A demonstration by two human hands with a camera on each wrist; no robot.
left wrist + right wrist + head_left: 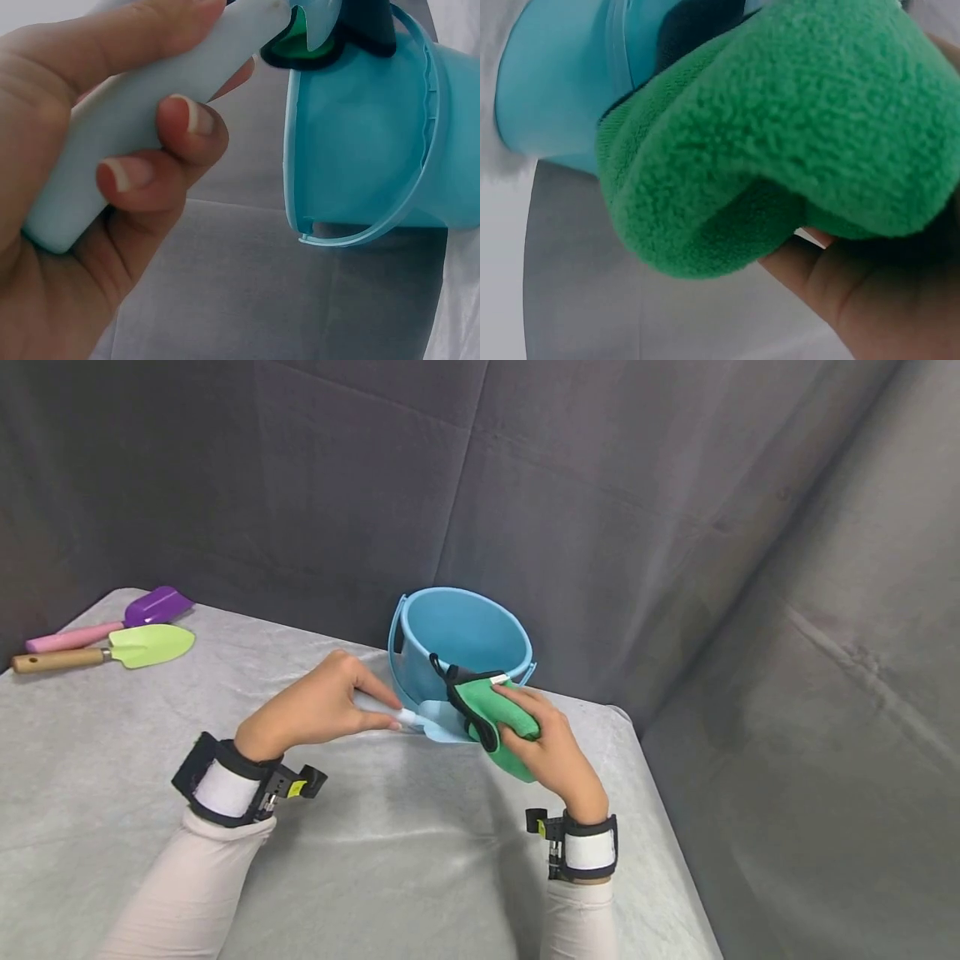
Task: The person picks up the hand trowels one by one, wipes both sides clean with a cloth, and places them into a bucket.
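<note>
Currently, the left hand (pixel 315 706) grips the pale blue trowel (pixel 442 724) by its handle; the right hand (pixel 551 747) clamps a green cloth (pixel 498 718) over its blade. Both sit before the blue bucket (pixel 461 635), near the table's (pixel 375 860) far edge; nothing shows inside it.

sleeves (pixel 187 893): pale pink, long | wrist bands (pixel 225 787): black, white panel | mounts: small black clips, yellow tag
</note>
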